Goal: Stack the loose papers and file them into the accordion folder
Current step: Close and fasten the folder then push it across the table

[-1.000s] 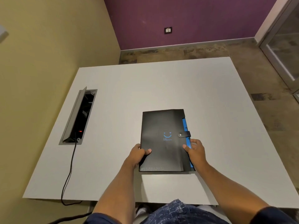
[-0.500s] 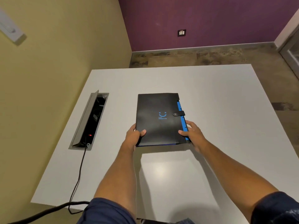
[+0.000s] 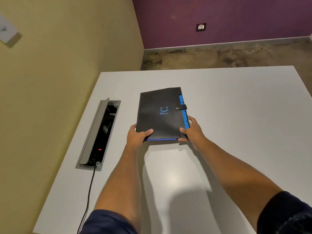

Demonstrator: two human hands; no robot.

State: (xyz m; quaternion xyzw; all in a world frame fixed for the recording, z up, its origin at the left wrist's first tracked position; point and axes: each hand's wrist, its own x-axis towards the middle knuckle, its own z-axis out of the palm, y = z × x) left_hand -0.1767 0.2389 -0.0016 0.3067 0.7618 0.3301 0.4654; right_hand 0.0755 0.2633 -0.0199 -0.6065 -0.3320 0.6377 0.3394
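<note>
A black accordion folder (image 3: 160, 114) with a blue smile logo and blue inner tabs along its right side lies closed, its snap strap fastened, on the white table (image 3: 236, 115). My left hand (image 3: 137, 136) grips its near left corner, thumb on the cover. My right hand (image 3: 191, 130) grips the near right corner by the blue tabs. The near edge seems slightly raised, casting a shadow. No loose papers are in sight.
An open cable box (image 3: 98, 134) is sunk into the table at the left, with a black cord (image 3: 87, 196) running off the near edge. A yellow wall runs close along the left side. The table's far edge (image 3: 194, 69) meets bare floor.
Both hands have pushed the folder away from me toward the middle of the table, and my arms are stretched out further. The grip on both near corners is the same.
</note>
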